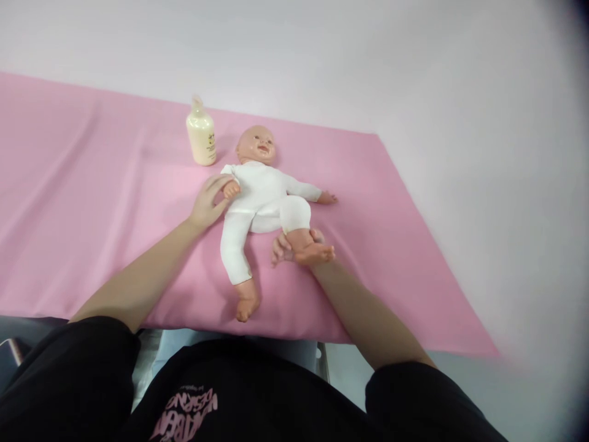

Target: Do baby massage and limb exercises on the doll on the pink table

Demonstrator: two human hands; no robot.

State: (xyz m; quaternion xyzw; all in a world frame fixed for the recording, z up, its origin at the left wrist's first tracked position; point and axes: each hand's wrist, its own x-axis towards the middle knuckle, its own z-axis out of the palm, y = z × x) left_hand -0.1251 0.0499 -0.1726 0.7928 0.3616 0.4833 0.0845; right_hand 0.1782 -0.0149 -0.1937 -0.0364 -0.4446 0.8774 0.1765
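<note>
My left hand (208,205) rests on the pink cloth (92,202) with fingers loosely curled around the doll's (260,196) small hand, touching it at the wrist. My right hand (289,248) is mostly hidden under the doll's bent leg; it cups the ankle from below, fingers closed around it, so the bare foot (317,253) sits lifted over my palm. The doll lies on its back near the middle of the cloth, head toward the far edge, feet toward me, between my two forearms. It wears a white bodysuit, and both feet are bare. The other leg lies straight, pointing at the near edge. A cream lotion bottle (201,138) stands upright just beside the doll's head, toward the far edge, cap on and out of reach of either hand. I judge the handling barely begun.
</note>
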